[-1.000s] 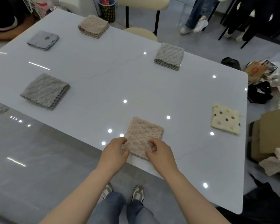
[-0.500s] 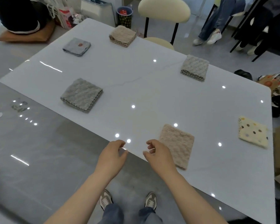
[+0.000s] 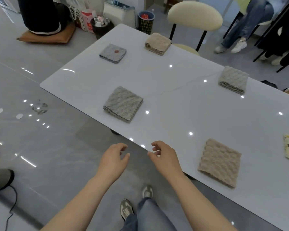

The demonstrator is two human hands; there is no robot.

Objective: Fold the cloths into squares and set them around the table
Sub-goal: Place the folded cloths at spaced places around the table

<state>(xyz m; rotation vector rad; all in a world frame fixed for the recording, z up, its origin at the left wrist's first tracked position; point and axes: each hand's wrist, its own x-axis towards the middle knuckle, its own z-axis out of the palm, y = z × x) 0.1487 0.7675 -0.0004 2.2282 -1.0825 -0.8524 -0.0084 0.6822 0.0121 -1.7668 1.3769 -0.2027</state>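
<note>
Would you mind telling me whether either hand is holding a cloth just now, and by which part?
Nothing is held. The left hand and the right hand hang loosely curled and empty by the table, apart from the beige cloth.

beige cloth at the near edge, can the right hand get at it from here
Probably yes: the right hand hovers empty beside the beige cloth, with only bare table between them.
</note>
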